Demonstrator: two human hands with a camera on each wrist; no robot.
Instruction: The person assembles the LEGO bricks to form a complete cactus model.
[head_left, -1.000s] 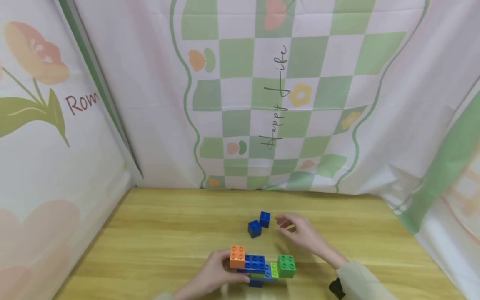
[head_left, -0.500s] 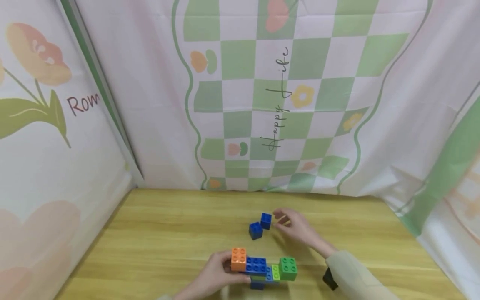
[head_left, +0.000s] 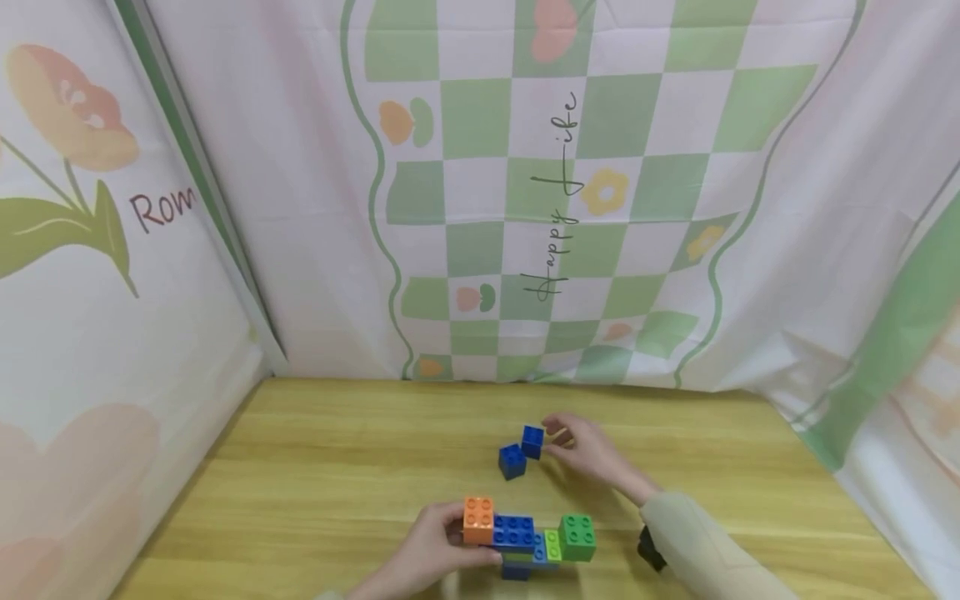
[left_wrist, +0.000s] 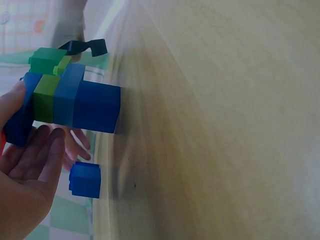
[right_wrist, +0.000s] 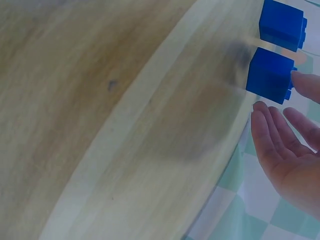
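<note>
My left hand (head_left: 431, 546) grips a built assembly of toy building bricks, thumb on the near side and fingers behind. It has an orange brick (head_left: 477, 521) at the left end, a blue brick (head_left: 513, 531) beside it, a lime piece (head_left: 552, 544) and a green brick (head_left: 577, 537) at the right. A dark blue brick (left_wrist: 97, 106) forms its underside in the left wrist view. My right hand (head_left: 588, 454) is right beside the farther of two loose blue bricks (head_left: 532, 442), its fingers loosely bent around the near corner without closing. The other loose blue brick (head_left: 512, 461) stands next to it.
The wooden table (head_left: 360, 450) runs back to a checked curtain (head_left: 540, 250) and along a printed cloth wall (head_left: 112, 333) on the left. A black strap piece (head_left: 651, 550) shows by my right sleeve (head_left: 705, 542).
My right hand has moved slightly left, up to the farther loose blue brick. The left hand and its brick assembly have stayed nearly where they were.
</note>
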